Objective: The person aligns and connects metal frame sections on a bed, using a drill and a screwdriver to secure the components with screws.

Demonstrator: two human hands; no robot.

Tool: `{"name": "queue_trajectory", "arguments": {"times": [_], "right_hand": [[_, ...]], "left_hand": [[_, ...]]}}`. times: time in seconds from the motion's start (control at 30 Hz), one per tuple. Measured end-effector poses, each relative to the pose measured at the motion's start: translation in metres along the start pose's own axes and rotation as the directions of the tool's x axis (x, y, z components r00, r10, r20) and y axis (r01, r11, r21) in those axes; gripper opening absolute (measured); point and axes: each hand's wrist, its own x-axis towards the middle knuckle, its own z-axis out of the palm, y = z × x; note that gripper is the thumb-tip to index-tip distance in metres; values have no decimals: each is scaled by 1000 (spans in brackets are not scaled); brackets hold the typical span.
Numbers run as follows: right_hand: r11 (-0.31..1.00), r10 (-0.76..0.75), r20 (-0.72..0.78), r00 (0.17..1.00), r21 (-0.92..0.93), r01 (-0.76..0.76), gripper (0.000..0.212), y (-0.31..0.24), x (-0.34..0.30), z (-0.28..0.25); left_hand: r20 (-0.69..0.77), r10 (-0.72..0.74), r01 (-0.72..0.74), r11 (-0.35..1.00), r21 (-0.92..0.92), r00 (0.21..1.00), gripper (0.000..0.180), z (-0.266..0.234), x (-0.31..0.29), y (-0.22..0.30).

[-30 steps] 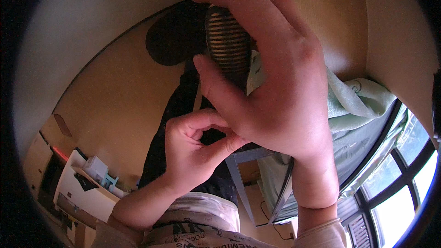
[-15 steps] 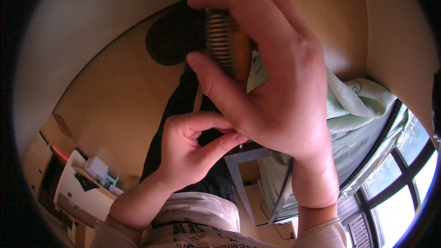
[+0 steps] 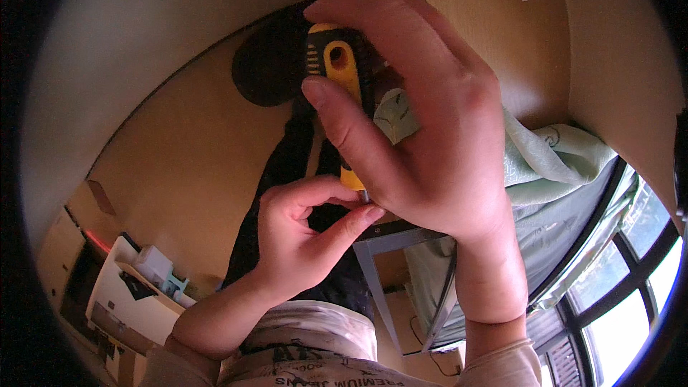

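A yellow and black screwdriver [image 3: 342, 63] stands in front of me, its handle end up and its metal shaft toward my left hand. My right hand [image 3: 430, 115] is curled round the handle, thumb on its near side and forefinger by the butt end. Below it, my left hand [image 3: 297, 233] is closed in a pinch, thumb and forefinger meeting at the short visible piece of shaft. The screwdriver's tip and whatever it meets are hidden behind the fingers and the right wrist.
A dark metal frame [image 3: 373, 294] stands just below my hands. Pale green cloth [image 3: 552, 158] hangs at the right, before a barred window [image 3: 616, 315]. A wooden panel [image 3: 494, 36] rises at the top right. White furniture [image 3: 129, 308] with small items stands at the lower left.
The screwdriver handle has turned and is sharp now, where it was blurred; its yellow face with a hole shows. My right hand has shifted slightly down. The left hand has barely moved.
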Motion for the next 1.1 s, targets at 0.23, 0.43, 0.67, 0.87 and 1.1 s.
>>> {"name": "queue_trajectory", "arguments": {"times": [0.23, 0.43, 0.67, 0.87, 1.1], "right_hand": [[999, -38, -23, 999, 13, 38, 34, 2, 2, 1], [996, -63, -55, 996, 55, 66, 26, 10, 3, 10], [1000, -2, -11, 1000, 19, 2, 23, 5, 5, 12], [999, -37, -37, 999, 25, 38, 22, 10, 6, 18], [999, -38, -37, 999, 12, 39, 21, 9, 9, 27]], "left_hand": [[22, -90, 92, 960, -266, 996, 9, 2, -3, -1], [25, -93, 96, 961, -258, 995, 11, 0, -1, -5], [4, -70, 69, 961, -267, 998, 12, -5, -1, -10], [27, -69, 74, 955, -287, 997, 13, -11, 3, -12], [25, -80, 84, 952, -294, 996, 13, -15, 3, -15]]}}
